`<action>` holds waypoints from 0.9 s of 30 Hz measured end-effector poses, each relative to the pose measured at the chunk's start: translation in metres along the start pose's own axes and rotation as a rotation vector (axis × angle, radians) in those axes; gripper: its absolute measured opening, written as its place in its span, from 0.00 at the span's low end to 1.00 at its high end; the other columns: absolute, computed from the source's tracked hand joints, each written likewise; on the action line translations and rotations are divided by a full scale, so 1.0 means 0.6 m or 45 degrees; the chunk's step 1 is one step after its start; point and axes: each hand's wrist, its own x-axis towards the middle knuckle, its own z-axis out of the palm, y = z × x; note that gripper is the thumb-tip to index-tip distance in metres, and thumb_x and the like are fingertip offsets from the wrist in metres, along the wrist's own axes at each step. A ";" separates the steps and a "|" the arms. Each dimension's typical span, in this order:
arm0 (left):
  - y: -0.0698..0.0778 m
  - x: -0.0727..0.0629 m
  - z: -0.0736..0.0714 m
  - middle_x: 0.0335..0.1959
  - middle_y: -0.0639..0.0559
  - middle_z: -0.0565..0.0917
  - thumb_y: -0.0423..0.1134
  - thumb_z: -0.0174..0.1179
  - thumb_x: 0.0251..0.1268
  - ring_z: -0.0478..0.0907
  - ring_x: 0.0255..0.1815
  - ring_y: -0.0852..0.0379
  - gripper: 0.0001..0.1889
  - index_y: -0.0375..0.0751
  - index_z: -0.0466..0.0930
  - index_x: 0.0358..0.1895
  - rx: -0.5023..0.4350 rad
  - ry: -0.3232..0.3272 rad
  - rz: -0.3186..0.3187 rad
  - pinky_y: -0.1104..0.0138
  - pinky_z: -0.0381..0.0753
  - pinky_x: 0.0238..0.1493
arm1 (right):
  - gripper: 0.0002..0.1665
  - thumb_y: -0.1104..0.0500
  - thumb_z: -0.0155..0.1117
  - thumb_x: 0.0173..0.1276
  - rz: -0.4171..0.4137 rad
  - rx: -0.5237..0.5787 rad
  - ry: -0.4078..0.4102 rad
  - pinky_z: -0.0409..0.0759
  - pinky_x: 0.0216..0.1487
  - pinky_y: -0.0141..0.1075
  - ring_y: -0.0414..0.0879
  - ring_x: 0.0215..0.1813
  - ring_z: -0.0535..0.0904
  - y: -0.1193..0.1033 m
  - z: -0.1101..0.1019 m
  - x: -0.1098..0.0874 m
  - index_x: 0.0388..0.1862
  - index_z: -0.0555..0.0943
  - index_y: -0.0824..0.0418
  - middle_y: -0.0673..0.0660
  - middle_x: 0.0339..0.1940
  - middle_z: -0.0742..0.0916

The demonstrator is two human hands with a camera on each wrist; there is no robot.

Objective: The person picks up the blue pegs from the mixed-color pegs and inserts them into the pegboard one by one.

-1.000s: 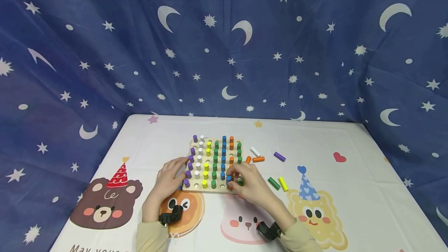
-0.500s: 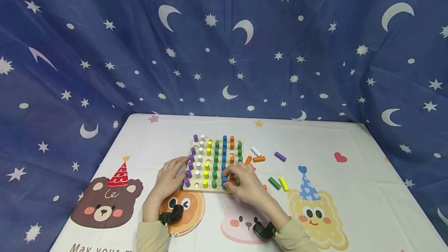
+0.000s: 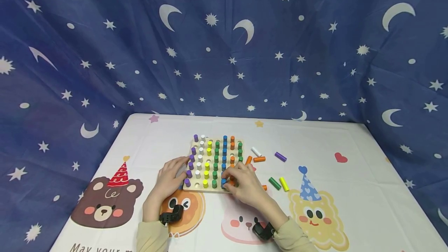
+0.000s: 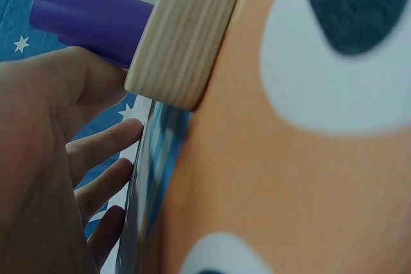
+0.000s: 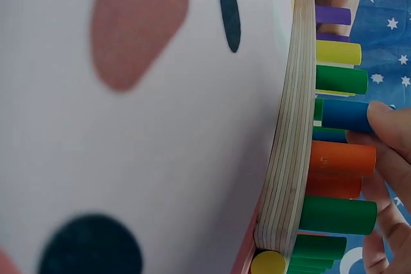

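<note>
A wooden pegboard [image 3: 206, 190] carries upright pegs in columns of purple, white, yellow, green, blue, orange and green. With thumb and fingers, my right hand [image 3: 246, 184] pinches a blue peg [image 3: 223, 182] at the front of the blue column. In the right wrist view this blue peg [image 5: 347, 115] stands upright to the board, its lower end close over the surface, beside an orange peg [image 5: 342, 158]. My left hand [image 3: 169, 180] rests at the board's left edge. The left wrist view shows its thumb near a purple peg [image 4: 90, 20], the other fingers loosely extended beside the board.
Loose pegs lie right of the board: a white one [image 3: 256, 151], a purple one [image 3: 280, 156], a green one [image 3: 274, 183], a yellow one [image 3: 284, 184] and several orange ones [image 3: 259, 159]. A blue star-patterned curtain [image 3: 224, 49] hangs behind the printed white tablecloth [image 3: 350, 197].
My right hand has moved left with the blue peg, from over the orange column to the front of the blue column, then slightly down. The left hand has stayed in place.
</note>
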 end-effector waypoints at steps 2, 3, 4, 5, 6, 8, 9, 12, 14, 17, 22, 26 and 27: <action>0.000 0.000 0.000 0.71 0.45 0.67 0.41 0.50 0.70 0.54 0.74 0.41 0.26 0.50 0.64 0.71 0.001 -0.001 -0.002 0.38 0.50 0.69 | 0.12 0.57 0.75 0.53 0.006 -0.002 -0.010 0.57 0.42 0.33 0.35 0.34 0.63 0.000 0.000 0.000 0.34 0.83 0.44 0.47 0.29 0.78; 0.000 0.000 0.000 0.71 0.45 0.67 0.41 0.50 0.70 0.54 0.74 0.41 0.26 0.50 0.64 0.71 0.001 -0.002 -0.003 0.38 0.50 0.69 | 0.12 0.57 0.75 0.53 0.009 -0.002 -0.015 0.57 0.42 0.33 0.36 0.34 0.62 0.000 0.000 0.000 0.34 0.83 0.45 0.47 0.29 0.78; 0.000 0.000 0.000 0.71 0.45 0.67 0.41 0.50 0.70 0.54 0.74 0.41 0.26 0.49 0.64 0.71 0.002 -0.002 -0.003 0.38 0.50 0.69 | 0.12 0.56 0.75 0.53 0.012 -0.003 -0.020 0.56 0.42 0.33 0.36 0.34 0.62 0.000 0.000 0.000 0.35 0.83 0.45 0.47 0.29 0.77; 0.000 0.000 0.000 0.71 0.45 0.67 0.41 0.51 0.70 0.54 0.74 0.41 0.26 0.49 0.64 0.71 0.002 -0.001 -0.002 0.38 0.50 0.69 | 0.12 0.56 0.75 0.53 0.015 -0.004 -0.026 0.56 0.41 0.33 0.36 0.34 0.62 0.000 0.000 0.000 0.35 0.83 0.45 0.47 0.29 0.77; 0.000 0.000 0.000 0.71 0.45 0.67 0.41 0.51 0.70 0.54 0.74 0.41 0.26 0.49 0.64 0.71 0.003 0.000 0.001 0.38 0.50 0.69 | 0.11 0.56 0.75 0.53 0.019 -0.006 -0.031 0.56 0.41 0.33 0.37 0.34 0.62 0.000 0.000 0.001 0.35 0.83 0.45 0.47 0.29 0.77; 0.000 0.000 0.000 0.71 0.45 0.67 0.40 0.51 0.70 0.54 0.74 0.40 0.26 0.49 0.64 0.71 0.005 0.001 0.005 0.38 0.50 0.69 | 0.11 0.56 0.75 0.53 0.027 -0.016 -0.040 0.56 0.41 0.33 0.37 0.34 0.62 -0.001 0.001 0.001 0.35 0.83 0.46 0.47 0.29 0.76; -0.001 0.000 0.001 0.71 0.45 0.67 0.40 0.51 0.70 0.54 0.74 0.40 0.26 0.49 0.64 0.71 0.006 0.003 0.007 0.38 0.51 0.69 | 0.11 0.56 0.75 0.54 0.031 -0.020 -0.044 0.55 0.41 0.33 0.37 0.34 0.61 -0.001 0.001 0.001 0.35 0.83 0.46 0.47 0.28 0.76; -0.002 0.000 0.001 0.71 0.45 0.67 0.40 0.51 0.70 0.55 0.74 0.40 0.26 0.49 0.64 0.71 0.011 0.007 0.011 0.38 0.51 0.69 | 0.11 0.55 0.74 0.54 0.042 -0.032 -0.058 0.55 0.41 0.33 0.38 0.33 0.61 -0.001 0.001 0.001 0.36 0.83 0.46 0.46 0.28 0.76; -0.002 0.000 0.001 0.71 0.45 0.67 0.40 0.51 0.70 0.55 0.74 0.41 0.26 0.49 0.64 0.71 0.010 0.007 0.009 0.38 0.51 0.68 | 0.11 0.55 0.74 0.54 0.043 -0.038 -0.065 0.55 0.41 0.34 0.38 0.33 0.61 -0.001 0.002 0.002 0.36 0.83 0.47 0.46 0.28 0.75; -0.003 0.001 0.002 0.71 0.46 0.67 0.40 0.51 0.70 0.54 0.74 0.41 0.26 0.50 0.64 0.71 0.005 0.008 0.009 0.39 0.51 0.69 | 0.11 0.55 0.74 0.55 0.040 -0.047 -0.071 0.55 0.41 0.34 0.38 0.33 0.61 0.000 0.003 0.002 0.36 0.83 0.47 0.46 0.27 0.75; -0.002 0.000 0.002 0.71 0.45 0.67 0.40 0.51 0.70 0.54 0.74 0.41 0.26 0.50 0.64 0.71 -0.003 0.008 0.009 0.39 0.50 0.69 | 0.11 0.55 0.74 0.55 0.028 -0.058 -0.072 0.55 0.42 0.34 0.37 0.34 0.61 -0.001 0.003 0.003 0.36 0.83 0.47 0.45 0.26 0.76; -0.001 0.000 0.001 0.71 0.45 0.67 0.40 0.51 0.70 0.54 0.74 0.41 0.26 0.50 0.64 0.71 -0.007 0.005 0.002 0.39 0.50 0.69 | 0.10 0.55 0.73 0.55 0.023 -0.059 -0.075 0.55 0.42 0.34 0.36 0.34 0.62 -0.001 0.004 0.003 0.36 0.83 0.47 0.45 0.26 0.76; -0.001 0.000 0.001 0.71 0.45 0.67 0.40 0.51 0.70 0.54 0.74 0.41 0.26 0.50 0.64 0.71 -0.007 0.004 0.000 0.39 0.50 0.69 | 0.10 0.55 0.73 0.55 0.022 -0.057 -0.076 0.55 0.42 0.34 0.36 0.34 0.62 -0.001 0.004 0.003 0.36 0.82 0.47 0.45 0.26 0.76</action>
